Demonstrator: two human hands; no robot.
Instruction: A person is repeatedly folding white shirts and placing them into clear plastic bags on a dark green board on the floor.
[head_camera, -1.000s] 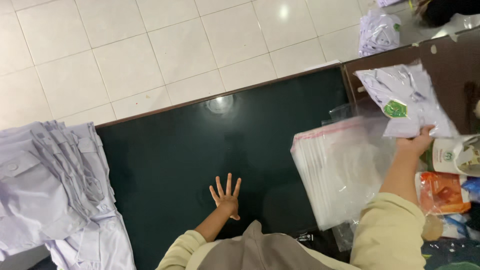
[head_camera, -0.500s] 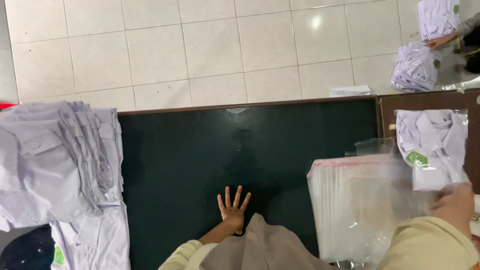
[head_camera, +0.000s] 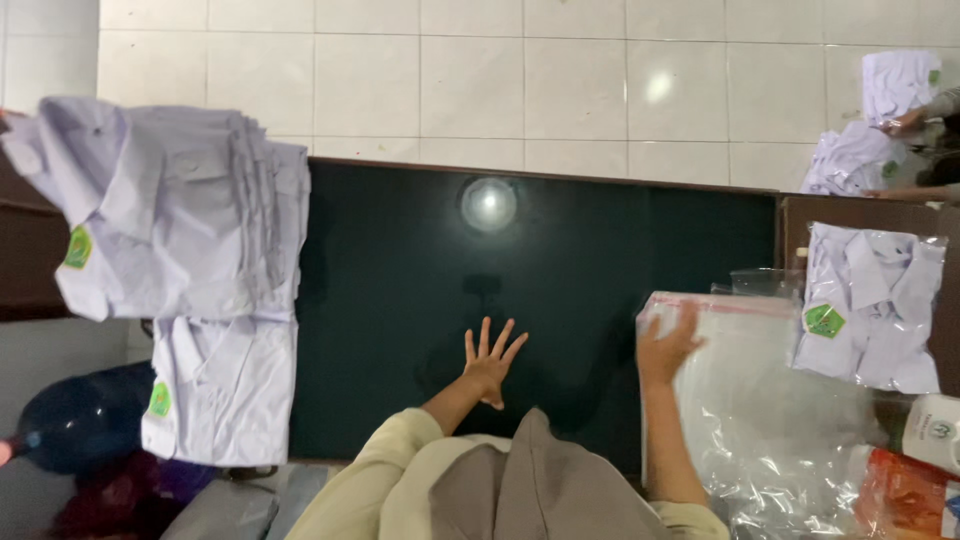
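Dark green counter (head_camera: 400, 300) carries a stack of folded white shirts (head_camera: 190, 210) at its left end. Stack of clear plastic bags (head_camera: 760, 400) lies at its right end. Right hand (head_camera: 665, 345) rests on that stack's left edge, grip open. Left hand (head_camera: 490, 362) lies flat on the counter, fingers spread

tabletop (head_camera: 400, 300): dark, glossy | bag stack (head_camera: 760, 400): clear shiny plastic | shirts (head_camera: 190, 210): matt cloth
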